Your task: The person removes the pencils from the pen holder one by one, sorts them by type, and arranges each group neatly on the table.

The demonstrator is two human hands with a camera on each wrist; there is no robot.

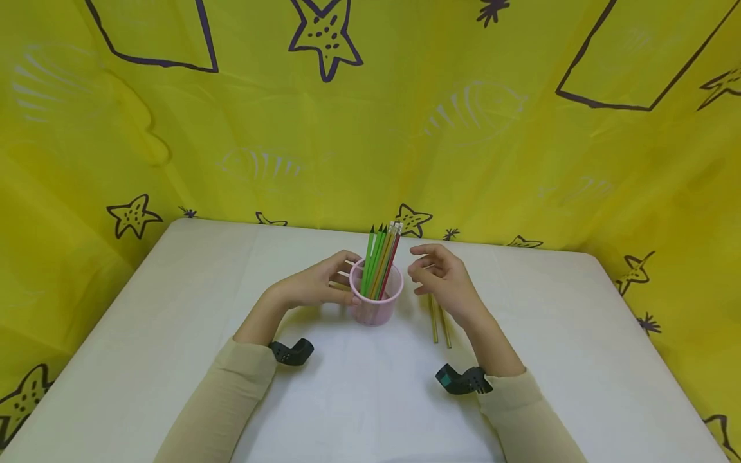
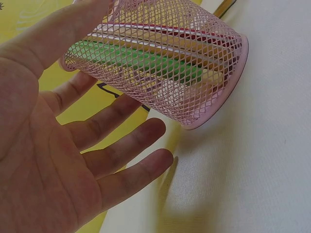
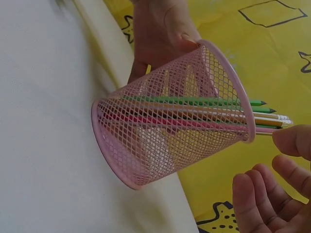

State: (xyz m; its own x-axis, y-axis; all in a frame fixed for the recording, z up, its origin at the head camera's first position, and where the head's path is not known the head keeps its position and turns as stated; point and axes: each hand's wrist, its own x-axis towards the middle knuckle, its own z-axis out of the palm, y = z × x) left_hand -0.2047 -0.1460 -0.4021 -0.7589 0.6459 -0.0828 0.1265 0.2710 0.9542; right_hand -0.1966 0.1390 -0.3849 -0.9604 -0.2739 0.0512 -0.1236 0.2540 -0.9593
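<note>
A pink mesh pencil cup (image 1: 373, 314) stands upright on the white table. Inside it lean several pencils: green pencils (image 1: 367, 263) with dark points up, plus yellowish and red pencils (image 1: 391, 263) with white eraser ends up. My left hand (image 1: 312, 283) holds the cup from its left side, thumb at the rim and fingers spread behind the mesh. To the right of the cup is my right hand (image 1: 450, 283), its fingers loosely bent with nothing between them. Two gold-coloured pencils (image 1: 435, 326) lie on the table below the right hand, their far ends hidden by it.
A white cloth-covered table (image 1: 359, 411) extends around the cup. Behind it and at both sides hangs a yellow curtain (image 1: 370, 128) printed with starfish and fish. Dark wrist cameras (image 1: 292, 352) sit on both wrists, close over the tabletop.
</note>
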